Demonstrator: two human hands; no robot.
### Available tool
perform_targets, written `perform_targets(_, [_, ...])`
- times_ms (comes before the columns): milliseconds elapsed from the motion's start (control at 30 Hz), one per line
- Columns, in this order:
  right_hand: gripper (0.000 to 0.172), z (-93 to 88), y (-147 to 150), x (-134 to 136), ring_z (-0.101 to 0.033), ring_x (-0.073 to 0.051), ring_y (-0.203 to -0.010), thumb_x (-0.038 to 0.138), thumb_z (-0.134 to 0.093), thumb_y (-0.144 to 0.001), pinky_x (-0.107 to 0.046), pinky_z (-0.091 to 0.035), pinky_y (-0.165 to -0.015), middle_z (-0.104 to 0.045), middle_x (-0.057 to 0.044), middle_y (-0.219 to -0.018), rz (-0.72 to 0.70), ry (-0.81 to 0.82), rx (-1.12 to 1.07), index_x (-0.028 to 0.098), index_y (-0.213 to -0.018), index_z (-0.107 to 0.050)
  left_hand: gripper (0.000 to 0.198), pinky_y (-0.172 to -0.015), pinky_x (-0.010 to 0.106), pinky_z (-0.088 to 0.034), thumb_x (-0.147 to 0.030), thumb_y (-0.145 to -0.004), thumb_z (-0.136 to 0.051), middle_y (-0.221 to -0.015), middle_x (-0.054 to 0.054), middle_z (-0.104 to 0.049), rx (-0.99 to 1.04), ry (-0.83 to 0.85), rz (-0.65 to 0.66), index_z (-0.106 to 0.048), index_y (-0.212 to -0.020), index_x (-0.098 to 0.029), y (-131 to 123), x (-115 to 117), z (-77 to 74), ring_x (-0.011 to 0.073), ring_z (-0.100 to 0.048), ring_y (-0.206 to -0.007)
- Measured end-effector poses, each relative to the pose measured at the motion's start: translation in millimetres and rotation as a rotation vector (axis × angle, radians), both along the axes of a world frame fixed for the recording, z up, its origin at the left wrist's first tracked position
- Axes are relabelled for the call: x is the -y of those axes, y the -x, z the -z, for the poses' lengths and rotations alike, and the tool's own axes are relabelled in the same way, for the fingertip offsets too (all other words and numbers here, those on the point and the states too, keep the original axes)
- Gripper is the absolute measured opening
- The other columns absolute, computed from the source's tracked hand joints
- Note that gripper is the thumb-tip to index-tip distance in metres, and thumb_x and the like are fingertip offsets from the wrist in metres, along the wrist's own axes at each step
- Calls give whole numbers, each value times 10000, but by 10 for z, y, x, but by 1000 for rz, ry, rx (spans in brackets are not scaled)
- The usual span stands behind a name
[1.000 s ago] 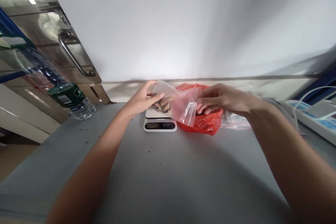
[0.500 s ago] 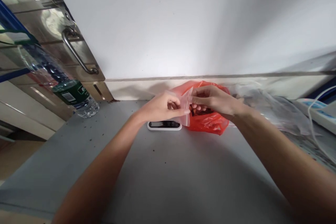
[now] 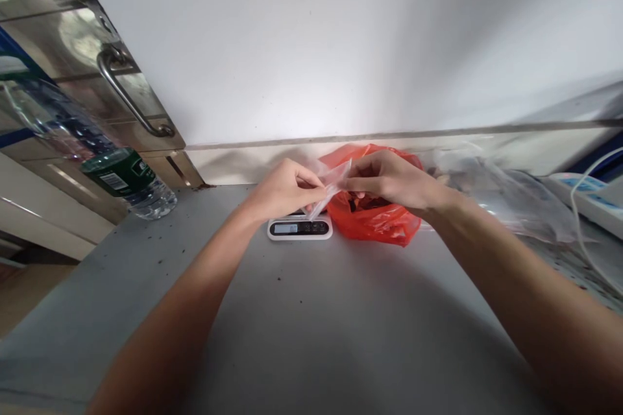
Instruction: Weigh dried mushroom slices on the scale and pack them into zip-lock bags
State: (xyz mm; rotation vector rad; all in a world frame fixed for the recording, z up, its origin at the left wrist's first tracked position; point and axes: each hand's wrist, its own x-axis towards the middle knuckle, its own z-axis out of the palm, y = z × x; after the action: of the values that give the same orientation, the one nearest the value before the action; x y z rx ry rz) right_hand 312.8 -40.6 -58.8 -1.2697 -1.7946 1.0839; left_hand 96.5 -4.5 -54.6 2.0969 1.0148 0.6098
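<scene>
Between my two hands is a small clear plastic bag (image 3: 322,202), pinched at its edges. My left hand (image 3: 288,191) is closed on the bag's left side, thumb against fingers. My right hand (image 3: 384,180) grips its upper right edge with the fingertips. Below my left hand lies a white digital scale (image 3: 300,238) with a lit display; its rear part is hidden by the hand and bag. Just right of the scale, under my right hand, a red plastic bag (image 3: 374,227) stands open with dark brown pieces inside.
A large water bottle (image 3: 127,181) with a green label stands at the left of the grey table (image 3: 292,337). Clear plastic bags (image 3: 516,198) lie at the right, beside a white device (image 3: 591,198) with a cable. A white wall (image 3: 302,45) rises behind.
The small clear bag has tilted and been drawn flatter between my hands. My left fingers have closed more tightly on it. More of the scale, with its display lit, now shows.
</scene>
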Motion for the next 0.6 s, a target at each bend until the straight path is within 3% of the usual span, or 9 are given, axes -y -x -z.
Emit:
perform_targets(133, [569,-25,-1,15,-304,-103,-506,425,-814,-808,-300,-242,-484,-356,43,-546,207,-14,163,248,-533,-349,204,-480,270,-372,-204,-759,-686,-530,10,-672,65,-94,-254,-730,-560,-207,28,-34,-43,135,-561,-492])
perform_targets(200, [453,-18,23,13,-467,-161,-603,296,-808,-771,-331,-386,-551,-493,-5,-656,336,-196,235,249,-565,-407,200,-489,270,-401,-205,-761,-685,-533,9,-671,105,-146,-307,-729,-566,-207,19,-15,-62,140,-584,-506])
perform_targets(267, [230,-5,57,12,-623,-262,-881,165,-737,-735,-424,-514,-762,-638,-76,-925,378,-429,282,242,-609,-561,183,-488,264,-408,-184,-750,-664,-530,-5,-657,142,-204,-292,-722,-578,-204,-27,38,-61,135,-579,-500])
perform_targets(300, [145,2,72,15,-636,-309,-1043,138,-695,-729,-479,-520,-881,-660,-96,-1064,361,-501,298,246,-646,-644,172,-493,261,-418,-180,-751,-654,-539,-10,-658,167,-231,-261,-720,-593,-203,-62,72,-51,136,-587,-508])
perform_targets(367, [163,8,86,24,-589,-365,-1275,157,-644,-762,-548,-483,-1030,-670,-108,-1210,292,-497,319,262,-739,-767,162,-520,258,-457,-188,-771,-634,-591,-6,-688,224,-279,-176,-712,-629,-199,-137,136,-16,144,-618,-545])
perform_targets(467, [132,0,50,35,-565,-385,-1354,262,-713,-776,-538,-500,-1059,-697,-114,-1202,181,-316,319,248,-868,-806,184,-587,267,-531,-256,-858,-615,-707,23,-750,272,-349,-42,-728,-727,-191,-204,164,49,159,-667,-616])
perform_targets(533, [306,-16,-2,32,-573,-384,-1345,337,-807,-732,-523,-513,-1069,-694,-108,-1266,108,-265,296,250,-1026,-792,199,-722,294,-589,-303,-909,-611,-864,57,-798,282,-449,-59,-762,-852,-188,-194,110,89,196,-729,-787])
perform_targets(600, [583,-42,-58,28,-585,-375,-1328,412,-856,-715,-519,-507,-1101,-678,-108,-1356,58,-280,237,269,-1265,-728,218,-938,355,-590,-330,-938,-623,-1129,92,-801,285,-515,-188,-771,-1024,-194,-148,12,130,254,-724,-1098])
